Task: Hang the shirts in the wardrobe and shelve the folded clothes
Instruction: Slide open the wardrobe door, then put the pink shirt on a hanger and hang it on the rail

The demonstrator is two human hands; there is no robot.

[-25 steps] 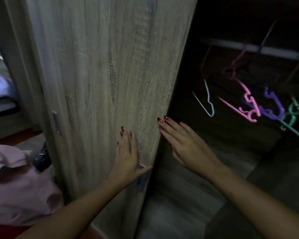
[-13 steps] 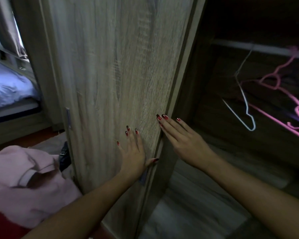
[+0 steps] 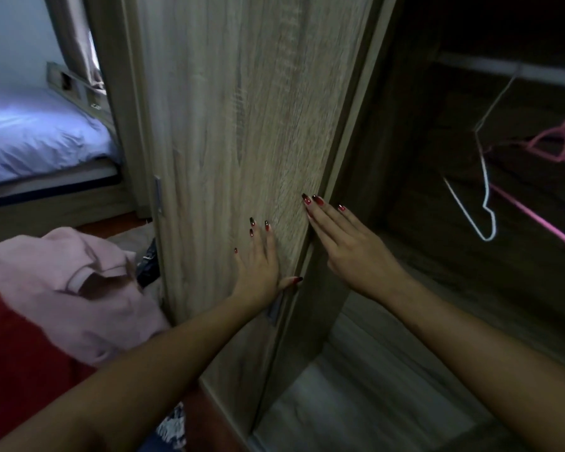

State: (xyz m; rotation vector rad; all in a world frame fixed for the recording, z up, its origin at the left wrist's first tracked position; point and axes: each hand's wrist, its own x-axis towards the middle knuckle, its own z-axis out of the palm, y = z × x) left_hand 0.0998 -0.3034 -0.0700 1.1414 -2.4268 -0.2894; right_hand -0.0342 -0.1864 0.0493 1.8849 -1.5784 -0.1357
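A tall light-oak sliding wardrobe door (image 3: 235, 132) fills the middle of the view. My left hand (image 3: 260, 264) lies flat on its face with fingers spread. My right hand (image 3: 349, 246) presses flat against the door's right edge, holding nothing. To the right the wardrobe interior is open and dark, with a pale rail (image 3: 503, 68) across the top. A white wire hanger (image 3: 485, 190) and a pink plastic hanger (image 3: 555, 148) hang empty from it. A pink shirt (image 3: 79, 288) lies crumpled at lower left on a red garment (image 3: 17, 350).
A bed with pale blue sheets (image 3: 33, 138) stands at the far left behind the wardrobe. A wooden shelf floor (image 3: 372, 370) runs along the bottom of the open compartment. A dark patterned cloth (image 3: 173, 425) lies low by my left arm.
The door has slid left and more of the wardrobe's inside shows. Both hands stayed flat on the door. The view swung left, so several coloured hangers went out of frame at right.
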